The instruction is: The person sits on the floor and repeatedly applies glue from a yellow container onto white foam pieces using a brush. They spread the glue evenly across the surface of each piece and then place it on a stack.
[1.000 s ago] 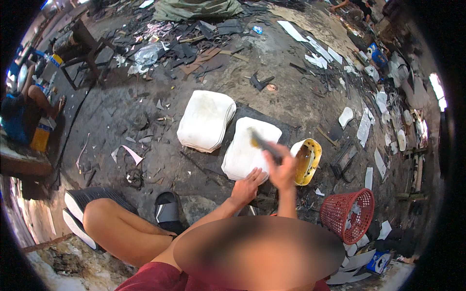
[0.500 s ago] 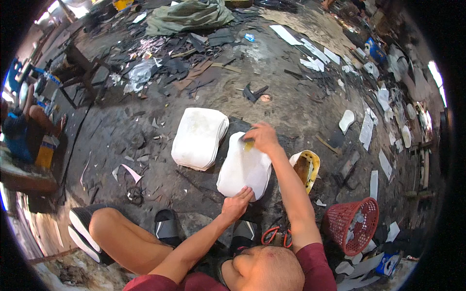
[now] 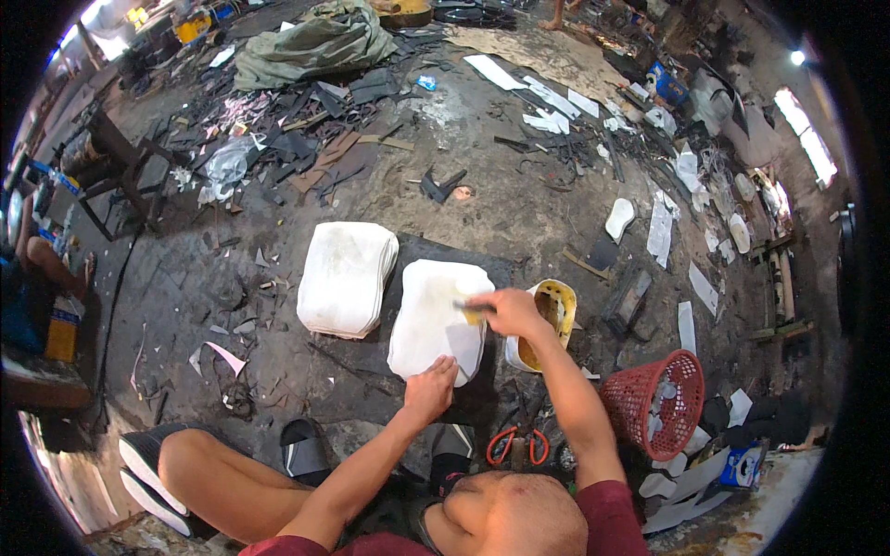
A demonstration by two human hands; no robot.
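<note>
Two stacks of white, rounded sheets lie side by side on a dark mat on the ground. My left hand (image 3: 431, 387) rests its outstretched fingers on the near edge of the right stack (image 3: 431, 315). The left stack (image 3: 345, 278) stands untouched beside it. My right hand (image 3: 513, 313) is closed around a small brush (image 3: 475, 309), dark on top with a yellowish lower part, over the right side of the same stack. The brush is partly blurred. A yellowish wet patch shows on the top sheet. Right of the stack, next to my right wrist, is a pale tub (image 3: 558, 301) stained with yellow-brown glue.
Orange-handled scissors (image 3: 519, 447) lie near my foot. A red plastic basket (image 3: 649, 403) with scraps stands at the right. Several white cut pieces (image 3: 619, 219) and dark offcuts litter the floor. A green cloth heap (image 3: 315, 46) lies far off; another person (image 3: 51, 264) sits at the left.
My right hand has brought the brush from the stack's far edge toward me, down its right side. My left hand stays on the near edge. The view has shifted, uncovering more of the tub.
</note>
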